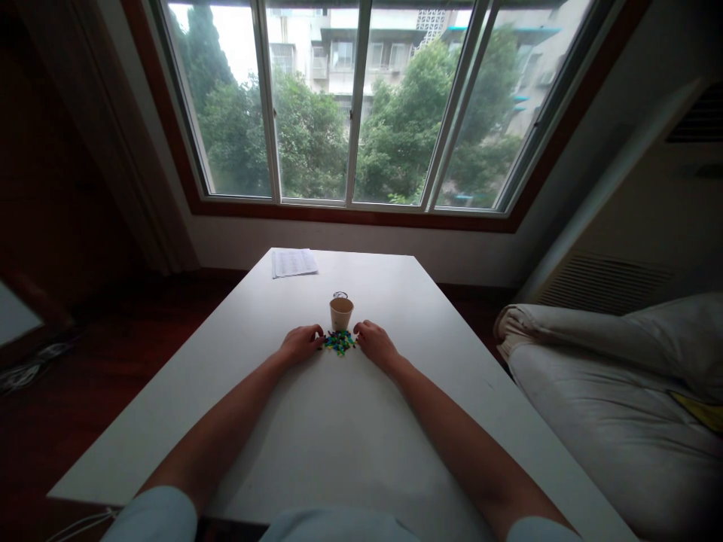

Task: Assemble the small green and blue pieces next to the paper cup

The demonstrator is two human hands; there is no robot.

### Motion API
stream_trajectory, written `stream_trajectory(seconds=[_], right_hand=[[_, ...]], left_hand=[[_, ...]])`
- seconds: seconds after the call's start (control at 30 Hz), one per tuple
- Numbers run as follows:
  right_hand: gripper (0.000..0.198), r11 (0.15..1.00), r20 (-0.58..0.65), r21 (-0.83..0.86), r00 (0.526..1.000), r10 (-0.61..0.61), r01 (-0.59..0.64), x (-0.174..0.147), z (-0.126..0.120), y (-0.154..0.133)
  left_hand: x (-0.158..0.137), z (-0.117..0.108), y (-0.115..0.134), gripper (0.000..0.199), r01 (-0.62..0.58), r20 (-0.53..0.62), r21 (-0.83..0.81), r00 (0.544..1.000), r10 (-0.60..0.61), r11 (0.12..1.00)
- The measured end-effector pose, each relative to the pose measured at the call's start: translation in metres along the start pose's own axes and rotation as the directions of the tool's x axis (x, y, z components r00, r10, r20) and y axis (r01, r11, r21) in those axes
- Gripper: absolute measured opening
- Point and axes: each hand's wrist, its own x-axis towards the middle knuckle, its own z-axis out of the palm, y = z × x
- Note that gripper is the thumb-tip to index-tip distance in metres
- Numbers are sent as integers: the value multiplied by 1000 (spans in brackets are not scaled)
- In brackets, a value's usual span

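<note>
A small heap of tiny colourful pieces (340,343), mostly green, blue and yellow, lies on the white table (350,421). They look like beads or small bricks, too small to tell which. At the heap's left edge rests my left hand (301,343), fingers loosely curved, thumb and forefinger apart. My right hand (377,343) is at the right edge in a similar curved pose, with a gap between finger and thumb. Nothing shows in either hand. Just behind the heap, a brown paper cup (341,312) stands upright, its mouth facing up.
Beyond the cup lies a thin dark looped item (340,294), perhaps a cord or glasses. Printed sheets (294,263) lie at the table's far left corner. A covered sofa (610,399) is on the right. A wide window (350,113) fills the wall ahead.
</note>
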Motion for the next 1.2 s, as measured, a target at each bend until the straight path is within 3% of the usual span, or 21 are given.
stream_trajectory(seconds=[0.17,0.33,0.67,0.93,1.2], right_hand=[[27,998,-43,52,999,-22,24,0,0,0],[25,986,-162,147,985,-55,79,8,-5,-2],[25,944,-459,289,889,-10,160,37,-34,-26],[23,937,-478,295,878,-25,187,67,-30,-38],[23,921,-459,348,888,6,174,68,-27,-34]], left_hand=[[0,1,-1,31,3,6,3,1000,-3,1000],[1,2,-1,30,1,-1,9,1000,-1,1000],[-1,-1,1,29,31,11,6,999,-31,999],[-2,-3,3,30,41,15,3,999,-41,999],[-1,-1,2,30,19,6,-2,1000,-19,1000]])
